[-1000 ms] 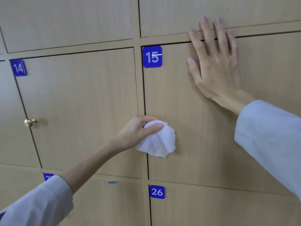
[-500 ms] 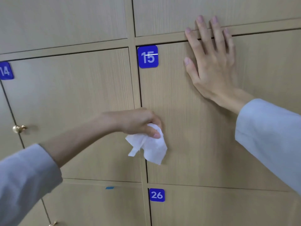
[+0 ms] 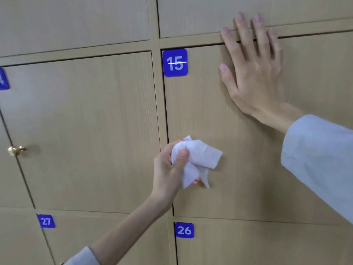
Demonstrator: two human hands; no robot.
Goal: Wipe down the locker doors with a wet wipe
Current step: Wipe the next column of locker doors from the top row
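A wall of light wood locker doors fills the view. My left hand [image 3: 168,171] grips a crumpled white wet wipe [image 3: 198,159] and holds it against the lower left part of the door marked 15 [image 3: 238,169], near its left edge. My right hand [image 3: 252,73] lies flat with fingers spread on the upper part of the same door, its fingertips over the gap at the door's top edge. Both arms wear pale blue sleeves.
Blue number plates mark the doors: 15 [image 3: 175,62], 26 [image 3: 184,230] below it and 27 [image 3: 46,221] at the lower left. The door to the left [image 3: 86,131] has a small brass knob [image 3: 15,150] by its left edge.
My left hand turned thumb-up and carried the wipe rightward onto door 15, and the wipe spread out. My right hand stayed flat on the door. The view shifted a little.
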